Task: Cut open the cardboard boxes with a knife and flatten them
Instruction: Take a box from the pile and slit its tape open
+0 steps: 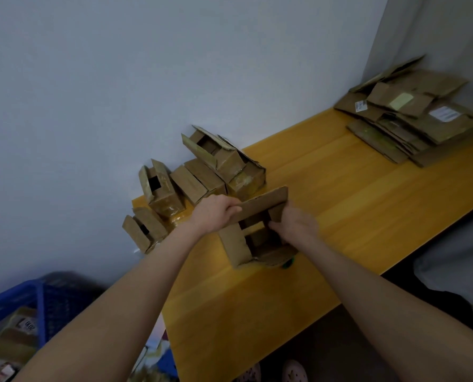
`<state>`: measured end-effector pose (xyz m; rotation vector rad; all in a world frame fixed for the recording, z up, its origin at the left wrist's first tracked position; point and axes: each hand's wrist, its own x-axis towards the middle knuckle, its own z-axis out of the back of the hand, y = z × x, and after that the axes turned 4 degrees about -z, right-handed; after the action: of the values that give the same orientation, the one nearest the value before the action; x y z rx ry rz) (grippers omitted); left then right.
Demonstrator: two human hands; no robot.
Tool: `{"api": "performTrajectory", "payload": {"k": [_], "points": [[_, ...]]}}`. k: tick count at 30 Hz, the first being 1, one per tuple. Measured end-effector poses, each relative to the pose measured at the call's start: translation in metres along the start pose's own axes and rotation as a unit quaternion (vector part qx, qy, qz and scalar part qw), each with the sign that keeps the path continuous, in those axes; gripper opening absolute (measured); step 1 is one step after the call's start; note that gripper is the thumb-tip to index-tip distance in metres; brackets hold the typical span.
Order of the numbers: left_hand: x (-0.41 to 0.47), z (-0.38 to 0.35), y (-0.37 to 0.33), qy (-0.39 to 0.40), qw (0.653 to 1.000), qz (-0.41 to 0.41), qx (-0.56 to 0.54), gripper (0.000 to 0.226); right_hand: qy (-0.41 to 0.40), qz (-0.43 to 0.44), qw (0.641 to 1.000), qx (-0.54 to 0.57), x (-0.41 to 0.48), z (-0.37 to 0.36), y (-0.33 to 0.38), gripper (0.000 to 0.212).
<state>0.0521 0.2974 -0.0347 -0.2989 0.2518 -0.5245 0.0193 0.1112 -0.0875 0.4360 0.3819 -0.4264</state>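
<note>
The box in work sits on the bench between my two hands, opened at the top, walls upright, not yet flattened. My left hand grips its long flap, fingers curled over the edge. My right hand is at the opposite wall with its fingers reaching into the opening; motion blur prevents me from telling whether they clamp the wall or only press on it.

A small green object shows under the box corner below my right hand; it may be the knife, unconfirmed.

Status, judged from the layout:
- Done: a stack of flat boxes lies far beyond my right hand, at the bench's end.
- In progress: the box in my hands.
- Remaining: several standing boxes just behind my left hand, against the wall, flaps open. More cardboard appears in the blue crate below my left forearm.
</note>
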Motion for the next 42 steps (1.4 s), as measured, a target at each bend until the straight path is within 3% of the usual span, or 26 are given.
{"api": "performTrajectory", "payload": {"k": [3,7,8,10,12,14,18,22,26,31,35,37,39,42], "points": [[-0.001,0.004,0.008,-0.025,1.0,0.018,-0.006,0.032,0.049,0.065,0.993,0.09,-0.002,0.008,-0.003,0.021],[-0.013,0.0,0.019,-0.123,0.985,0.102,-0.07,0.028,0.012,0.044,0.97,0.241,-0.004,0.019,-0.008,0.028],[-0.016,-0.003,0.019,-0.17,0.97,0.134,-0.112,0.03,0.001,0.045,0.964,0.26,-0.005,0.019,-0.009,0.026],[-0.021,-0.011,0.018,-0.232,0.92,0.212,-0.236,0.059,-0.022,0.055,0.958,0.28,-0.009,0.018,-0.01,0.024],[-0.025,-0.021,0.016,-0.216,0.857,0.288,-0.37,0.09,-0.05,0.057,0.949,0.305,-0.015,0.018,-0.01,0.026],[-0.028,-0.03,0.015,-0.17,0.808,0.319,-0.465,0.097,-0.078,0.053,0.933,0.348,-0.019,0.019,-0.011,0.034],[-0.026,-0.036,0.012,-0.153,0.828,0.291,-0.454,0.103,-0.076,0.043,0.902,0.423,-0.022,0.021,-0.019,0.021],[-0.013,-0.028,0.015,-0.162,0.894,0.296,-0.294,0.098,-0.019,0.057,0.874,0.483,-0.031,0.025,-0.025,0.014],[-0.01,-0.02,0.017,-0.154,0.923,0.315,-0.162,0.077,0.016,0.074,0.853,0.517,-0.037,0.026,-0.027,0.018],[-0.018,-0.013,0.023,-0.178,0.93,0.295,-0.125,0.035,0.038,0.066,0.832,0.549,-0.039,0.024,-0.03,0.021],[-0.016,-0.015,0.025,-0.119,0.945,0.236,-0.195,0.063,0.051,0.049,0.815,0.575,-0.04,0.021,-0.032,0.026],[-0.01,-0.017,0.024,-0.149,0.916,0.258,-0.268,0.075,0.065,0.053,0.811,0.579,-0.041,0.018,-0.027,0.025],[-0.007,-0.019,0.027,-0.185,0.888,0.299,-0.297,0.075,0.084,0.059,0.807,0.581,-0.043,0.018,-0.023,0.025],[-0.013,-0.021,0.032,-0.176,0.893,0.33,-0.249,0.056,0.096,0.065,0.804,0.583,-0.045,0.019,-0.023,0.024]]}}
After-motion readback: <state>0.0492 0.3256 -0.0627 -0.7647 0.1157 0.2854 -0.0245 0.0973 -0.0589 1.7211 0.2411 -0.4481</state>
